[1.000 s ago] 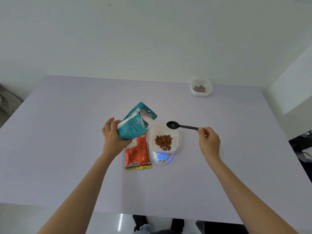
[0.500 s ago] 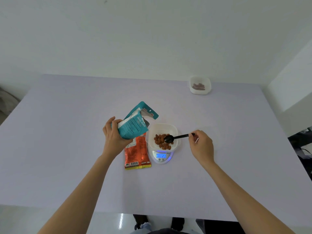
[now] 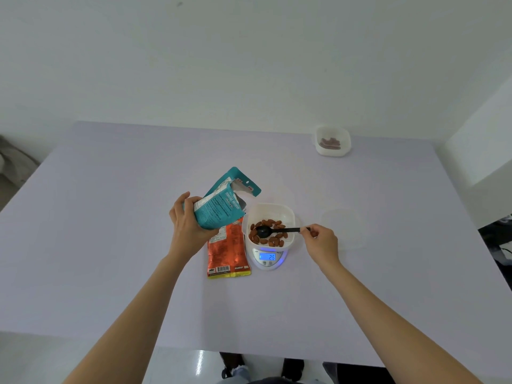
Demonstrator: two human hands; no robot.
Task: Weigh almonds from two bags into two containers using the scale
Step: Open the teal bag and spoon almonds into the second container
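— While the right hand (image 3: 322, 242) pinches the black spoon (image 3: 273, 231), its bowl down among the almonds (image 3: 274, 241), where does everything sit?

— Almonds lie in the white container (image 3: 270, 209) on the scale (image 3: 267, 259), mid-desk (image 3: 110, 245); the display shows 25. The left hand (image 3: 188, 225) has its fingers (image 3: 184, 199) curled round the tilted teal bag (image 3: 221, 206), at ten o'clock of the scale. An orange bag (image 3: 228, 250) lies flat at nine, and a second container (image 3: 332, 154) sits far off at one.

— Advice?

— Lift the spoon clear before reading, I'd say; its touch may skew the number.
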